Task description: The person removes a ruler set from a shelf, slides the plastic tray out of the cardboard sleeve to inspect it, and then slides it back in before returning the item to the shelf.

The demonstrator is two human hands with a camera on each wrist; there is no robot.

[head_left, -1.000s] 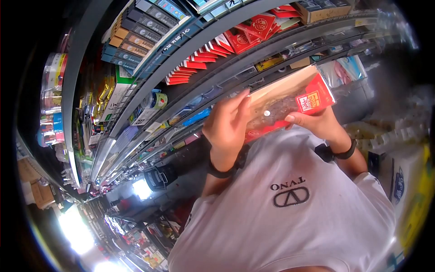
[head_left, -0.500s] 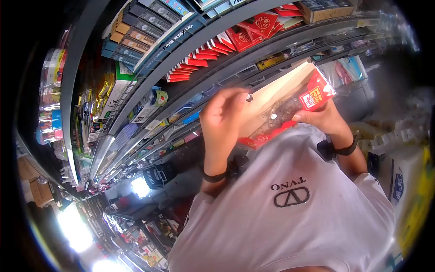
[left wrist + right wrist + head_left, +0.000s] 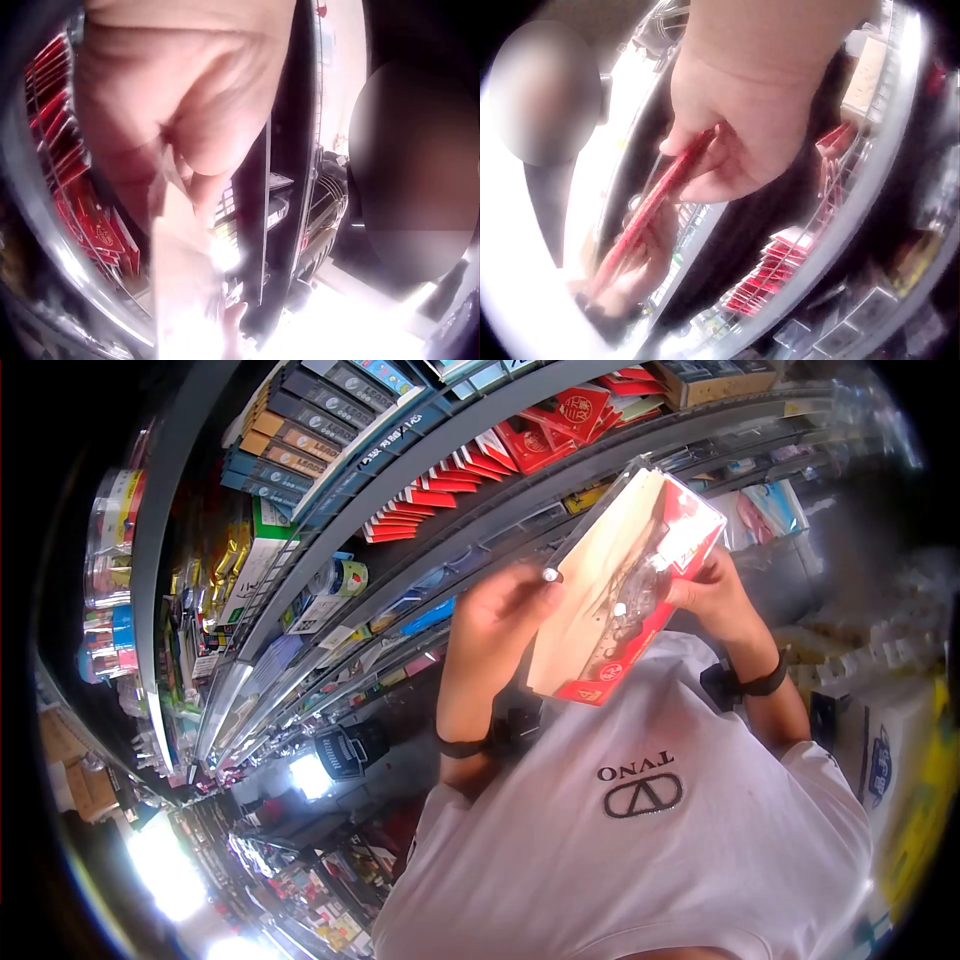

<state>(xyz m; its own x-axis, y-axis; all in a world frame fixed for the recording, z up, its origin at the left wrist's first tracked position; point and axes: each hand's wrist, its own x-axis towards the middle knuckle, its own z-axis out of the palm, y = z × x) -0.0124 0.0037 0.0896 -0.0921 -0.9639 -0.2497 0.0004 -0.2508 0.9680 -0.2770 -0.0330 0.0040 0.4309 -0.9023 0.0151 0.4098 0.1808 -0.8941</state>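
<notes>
A flat red-and-cream packet [image 3: 590, 605] is held up before the chest, its long side slanting up to the right. Its face shows a plain cream part, a dark patterned strip with a small white spot, and red borders. My left hand [image 3: 490, 630] pinches the left edge; in the left wrist view the cream edge [image 3: 176, 255] runs in between thumb and fingers. My right hand [image 3: 715, 595] grips the red right side, thumb on the face. Seen edge-on in the right wrist view, the packet shows as a thin red strip [image 3: 656, 199].
Curved dark shelves stand in front, with a row of red packets [image 3: 430, 500], stacked boxes [image 3: 295, 435] and a brown carton [image 3: 720, 385]. Clear plastic jars [image 3: 115, 535] are at far left. White and yellow packaging [image 3: 880, 780] stands at right, close to the right arm.
The packet has tilted more steeply, its upper right end rising and lower end turning down. My left hand has shifted from beside it to pinching its left edge. The right hand keeps hold.
</notes>
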